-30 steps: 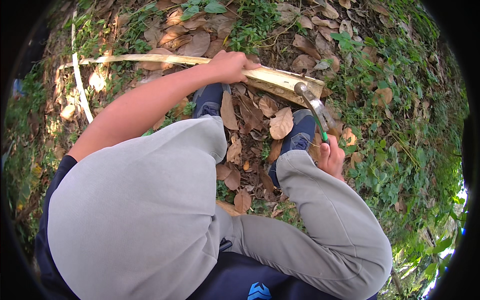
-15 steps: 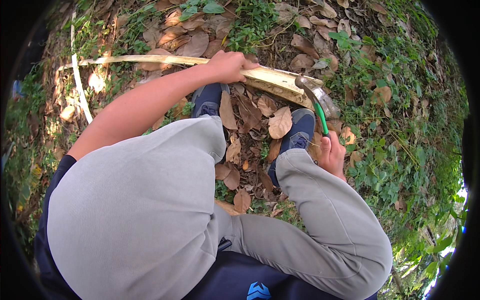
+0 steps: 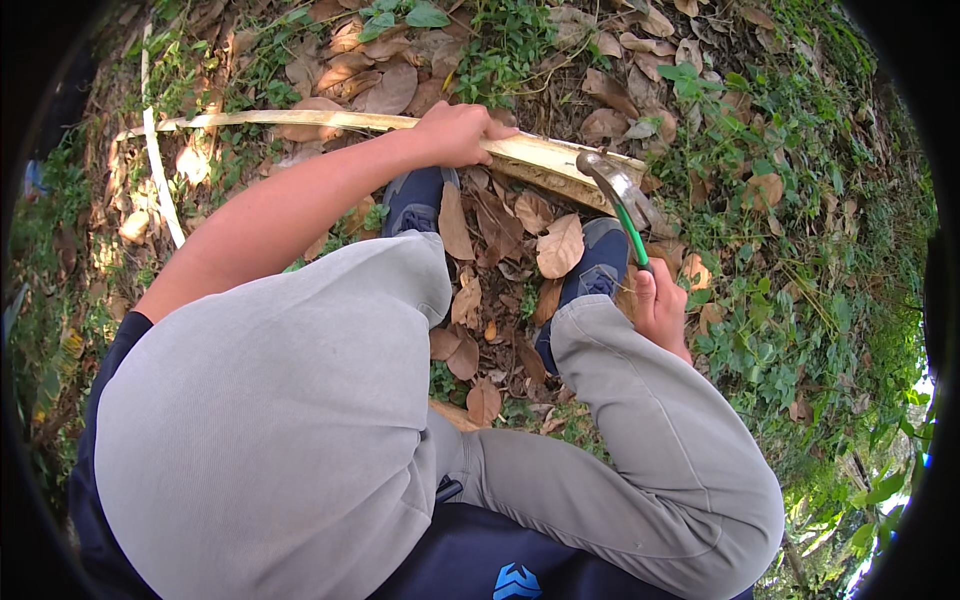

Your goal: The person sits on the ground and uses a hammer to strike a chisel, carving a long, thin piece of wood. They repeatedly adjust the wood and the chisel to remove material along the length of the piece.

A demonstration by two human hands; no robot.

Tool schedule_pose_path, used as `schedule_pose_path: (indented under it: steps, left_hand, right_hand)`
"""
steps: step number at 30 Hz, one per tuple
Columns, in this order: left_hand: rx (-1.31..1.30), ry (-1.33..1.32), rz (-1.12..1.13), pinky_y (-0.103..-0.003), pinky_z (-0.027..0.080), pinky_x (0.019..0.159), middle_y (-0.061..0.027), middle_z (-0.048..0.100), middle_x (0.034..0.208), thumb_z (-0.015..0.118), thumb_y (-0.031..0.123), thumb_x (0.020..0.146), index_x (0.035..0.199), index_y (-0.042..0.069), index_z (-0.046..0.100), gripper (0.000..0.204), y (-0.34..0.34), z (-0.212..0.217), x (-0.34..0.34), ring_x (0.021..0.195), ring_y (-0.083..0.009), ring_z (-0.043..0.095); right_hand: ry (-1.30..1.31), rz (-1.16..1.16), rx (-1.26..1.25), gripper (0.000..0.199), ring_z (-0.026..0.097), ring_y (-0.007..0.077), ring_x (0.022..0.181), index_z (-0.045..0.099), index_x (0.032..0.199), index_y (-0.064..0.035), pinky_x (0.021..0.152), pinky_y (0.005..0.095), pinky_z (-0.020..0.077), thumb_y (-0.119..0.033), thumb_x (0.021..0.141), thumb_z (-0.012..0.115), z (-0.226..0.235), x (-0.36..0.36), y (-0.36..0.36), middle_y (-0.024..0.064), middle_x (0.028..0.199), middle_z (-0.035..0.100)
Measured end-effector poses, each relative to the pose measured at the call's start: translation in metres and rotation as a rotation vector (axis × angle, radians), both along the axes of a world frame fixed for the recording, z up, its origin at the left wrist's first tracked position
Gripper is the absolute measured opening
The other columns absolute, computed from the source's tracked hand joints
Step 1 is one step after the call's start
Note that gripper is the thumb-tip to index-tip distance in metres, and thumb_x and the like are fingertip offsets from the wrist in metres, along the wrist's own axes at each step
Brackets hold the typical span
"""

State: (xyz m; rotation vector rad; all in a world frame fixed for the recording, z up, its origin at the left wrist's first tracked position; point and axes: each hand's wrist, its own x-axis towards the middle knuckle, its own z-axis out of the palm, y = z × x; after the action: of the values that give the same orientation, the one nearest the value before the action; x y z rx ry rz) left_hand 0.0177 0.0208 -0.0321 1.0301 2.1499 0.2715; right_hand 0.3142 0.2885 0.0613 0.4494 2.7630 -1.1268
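My left hand [image 3: 458, 135] is closed over a long pale strip of wood [image 3: 545, 157] that lies crosswise in front of my feet. The wood is thicker at its right end and tapers to a thin, slightly bent length on the left. A claw hammer [image 3: 632, 222] with a metal head and a green and black handle is in my right hand [image 3: 661, 308]. The hammer head is over the wood near its right end; whether it touches cannot be told. My right fingers are partly hidden behind the thumb and handle.
My dark blue shoes [image 3: 597, 262] stand just on the near side of the wood. Dry brown leaves [image 3: 560, 246] cover the ground between them. Another thin pale strip [image 3: 157, 178] lies at the far left. Green plants [image 3: 815, 270] grow along the right.
The hammer head has shifted slightly left, further over the wood, and my right hand has moved a little with it. My left hand and the wood have stayed put.
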Motion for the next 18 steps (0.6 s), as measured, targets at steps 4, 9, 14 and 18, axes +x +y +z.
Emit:
schedule_pose_path:
  steps: [4,9,14,18]
  left_hand:
    - [-0.002,-0.015,-0.004,-0.047,0.050,0.097,-0.0154,0.067,0.126,0.080,0.032,0.087,0.147,0.040,0.060,0.064,0.002,0.004,-0.001,0.121,-0.0346,0.064]
    - [-0.007,-0.011,0.012,-0.046,0.049,0.098,-0.0157,0.067,0.124,0.080,0.030,0.087,0.148,0.039,0.060,0.065,0.001,0.003,-0.001,0.120,-0.0343,0.064]
    - [0.004,0.013,0.013,-0.046,0.049,0.098,-0.0155,0.067,0.124,0.079,0.027,0.087,0.148,0.035,0.061,0.064,0.002,0.008,0.003,0.119,-0.0337,0.064]
    - [0.081,0.076,0.046,-0.045,0.050,0.097,-0.0132,0.068,0.116,0.078,0.029,0.089,0.142,0.027,0.066,0.055,-0.002,0.010,0.009,0.117,-0.0314,0.065]
  right_hand:
    - [-0.136,-0.050,0.035,0.035,0.061,0.0297,0.058,0.063,0.109,-0.0025,0.057,0.0409,0.0460,-0.037,0.111,0.054,-0.010,0.000,0.000,0.0120,0.068,0.061]
    - [-0.115,-0.199,-0.226,0.036,0.050,0.0167,0.056,0.064,0.103,-0.0015,0.053,0.0344,0.0380,-0.034,0.112,0.052,-0.014,0.003,0.007,0.0038,0.062,0.053]
    - [-0.059,-0.318,-0.503,0.039,0.038,0.0035,0.058,0.066,0.103,-0.0020,0.052,0.0253,0.0278,-0.032,0.113,0.044,0.005,-0.024,0.011,-0.0048,0.064,0.044]
    - [-0.068,-0.354,-0.660,0.040,0.039,0.0051,0.053,0.058,0.114,-0.0028,0.049,0.0218,0.0327,-0.039,0.110,0.040,0.016,-0.032,0.013,-0.0021,0.068,0.046]
